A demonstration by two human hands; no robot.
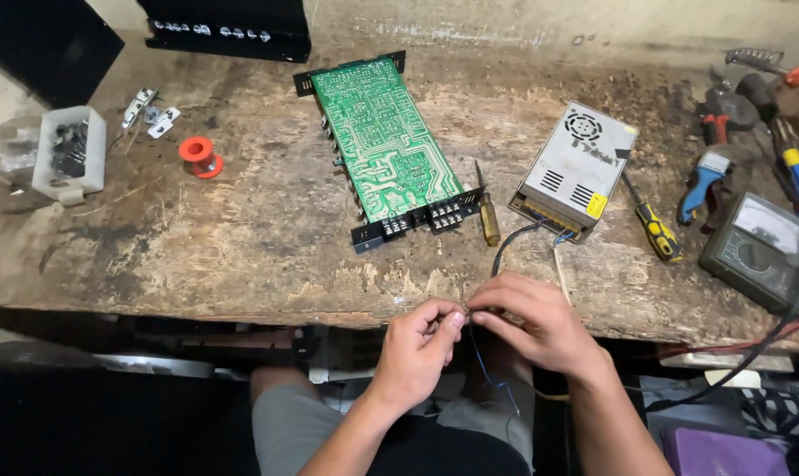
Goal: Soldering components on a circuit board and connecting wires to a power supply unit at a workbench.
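At the counter's [241, 256] near edge, the left hand [417, 348] and right hand [541, 322] meet fingertip to fingertip, both pinching thin wires [496, 256] that run away toward the silver power supply [576, 167] beyond.

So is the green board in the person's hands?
No, the green board lies on the wooden bench, while both hands pinch thin wires at the bench's front edge.
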